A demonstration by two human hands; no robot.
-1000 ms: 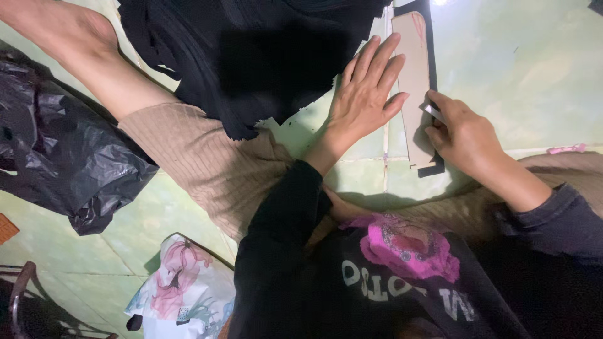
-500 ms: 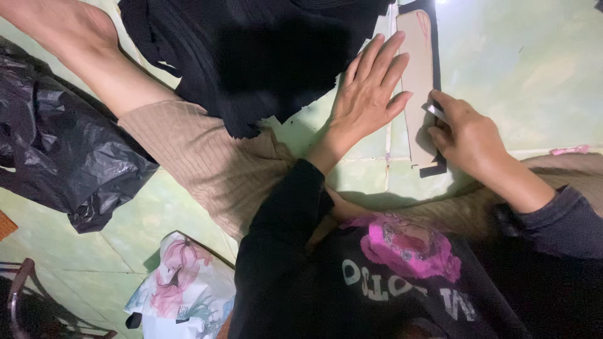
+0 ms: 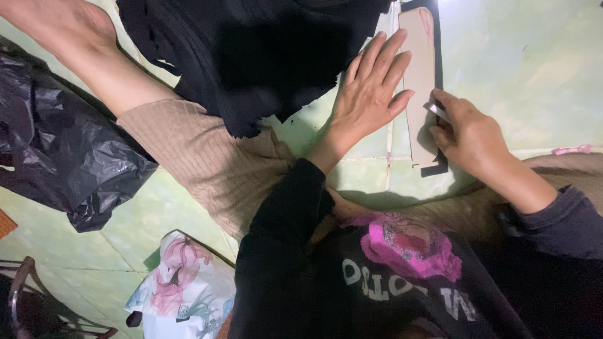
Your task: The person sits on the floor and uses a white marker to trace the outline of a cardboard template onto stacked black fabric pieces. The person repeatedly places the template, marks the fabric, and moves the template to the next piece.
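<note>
Pressing flat with fingers spread, the left hand [image 3: 367, 94] lies palm down on a long tan cardboard strip [image 3: 419, 75] that rests on the pale green tiled floor [image 3: 527, 56]; its fingertips reach onto the strip's left edge while the heel of the palm sits on the tile beside it, and it grips nothing. The strip lies on a narrow piece of black fabric [image 3: 436, 168], which shows as a dark border along the strip's right side and past its near end. The right hand [image 3: 468, 135] is at the strip's right edge, fingers curled closed around a small pale, flat object [image 3: 437, 111] pinched between thumb and forefinger, with its tip touching the edge of the strip; what kind of tool it is cannot be told. Just left of the left hand a heap of black cloth [image 3: 251, 56] spreads over the floor and partly over the person's leg in ribbed beige trousers [image 3: 201, 163]. A crumpled black plastic bag [image 3: 63, 157] lies at the far left, and a white bag with a pink floral print [image 3: 182, 289] sits near the bottom edge. A small pink scrap [image 3: 570, 150] lies on the floor well to the right of the right hand.
</note>
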